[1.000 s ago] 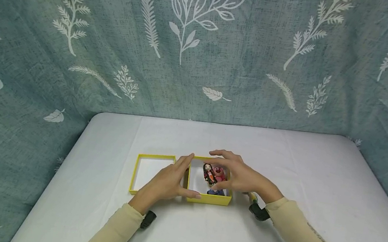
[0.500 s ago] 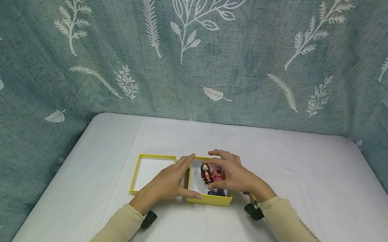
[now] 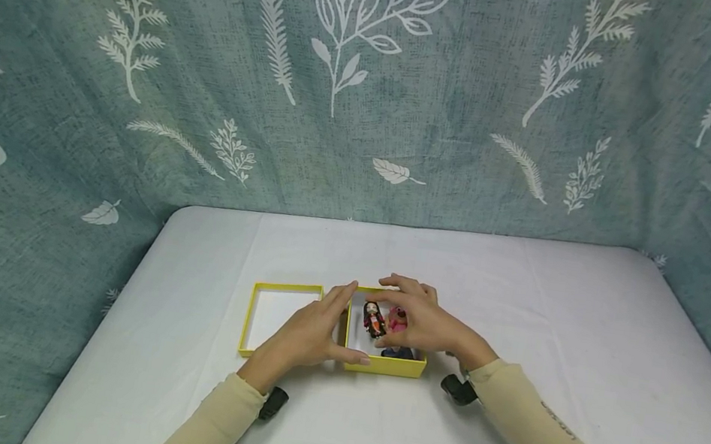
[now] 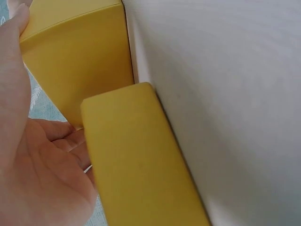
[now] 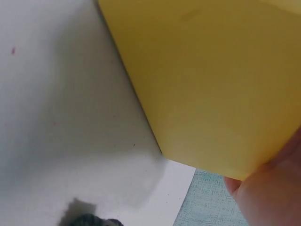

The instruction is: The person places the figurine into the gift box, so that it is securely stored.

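Observation:
In the head view, an open yellow box (image 3: 384,366) with a white inside stands mid-table. My left hand (image 3: 308,328) grips its left end, thumb at the front and fingers toward the back corner. The left wrist view shows that hand (image 4: 47,165) against the box's yellow side (image 4: 84,61). Inside the box, my right hand (image 3: 426,324) pinches a small dark-haired figurine (image 3: 373,321) between thumb and index finger. Beside it lies a pink figurine (image 3: 397,320), partly hidden by the hand. A dark blue item (image 3: 398,352) lies near the box's front wall.
A shallow yellow-rimmed lid (image 3: 283,287) lies left of the box, with its white inside up. Low in the right wrist view, a dark textured object (image 5: 96,220) shows on the white tablecloth (image 5: 56,117). A patterned green curtain (image 3: 363,170) hangs behind the table.
My right hand has shifted slightly left, and the dark-haired figurine has moved left with it. The pink figurine has become more covered by the hand. My left hand and the box have hardly moved.

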Demonstrator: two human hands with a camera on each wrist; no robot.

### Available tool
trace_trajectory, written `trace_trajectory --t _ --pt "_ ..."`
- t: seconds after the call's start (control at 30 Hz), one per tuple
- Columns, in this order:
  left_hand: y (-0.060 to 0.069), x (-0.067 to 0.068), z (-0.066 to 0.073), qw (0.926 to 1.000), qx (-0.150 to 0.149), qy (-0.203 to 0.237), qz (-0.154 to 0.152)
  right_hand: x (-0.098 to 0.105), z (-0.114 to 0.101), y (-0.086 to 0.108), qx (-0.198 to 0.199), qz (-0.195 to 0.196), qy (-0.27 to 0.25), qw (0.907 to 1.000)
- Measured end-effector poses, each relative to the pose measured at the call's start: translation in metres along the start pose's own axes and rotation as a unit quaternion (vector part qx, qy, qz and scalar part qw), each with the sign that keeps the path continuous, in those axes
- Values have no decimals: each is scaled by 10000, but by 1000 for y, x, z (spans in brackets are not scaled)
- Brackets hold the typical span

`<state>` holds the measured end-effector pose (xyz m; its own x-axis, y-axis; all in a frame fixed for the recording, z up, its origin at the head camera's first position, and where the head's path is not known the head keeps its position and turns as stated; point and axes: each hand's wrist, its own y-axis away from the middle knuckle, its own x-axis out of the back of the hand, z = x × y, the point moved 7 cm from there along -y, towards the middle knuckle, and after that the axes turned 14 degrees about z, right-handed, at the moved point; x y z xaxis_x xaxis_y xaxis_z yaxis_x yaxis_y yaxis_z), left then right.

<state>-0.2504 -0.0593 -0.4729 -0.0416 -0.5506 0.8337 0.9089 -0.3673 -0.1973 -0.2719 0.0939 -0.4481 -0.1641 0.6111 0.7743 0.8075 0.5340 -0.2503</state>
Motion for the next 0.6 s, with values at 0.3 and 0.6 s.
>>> trace_trajectory --t 0.3,0.6 --pt "0 0 0 10000 7 12 18 -4 2 0 -39 165 192 9997" --pt "-1 0 -1 10000 4 -27 16 -7 3 -2 -86 288 546 9981"
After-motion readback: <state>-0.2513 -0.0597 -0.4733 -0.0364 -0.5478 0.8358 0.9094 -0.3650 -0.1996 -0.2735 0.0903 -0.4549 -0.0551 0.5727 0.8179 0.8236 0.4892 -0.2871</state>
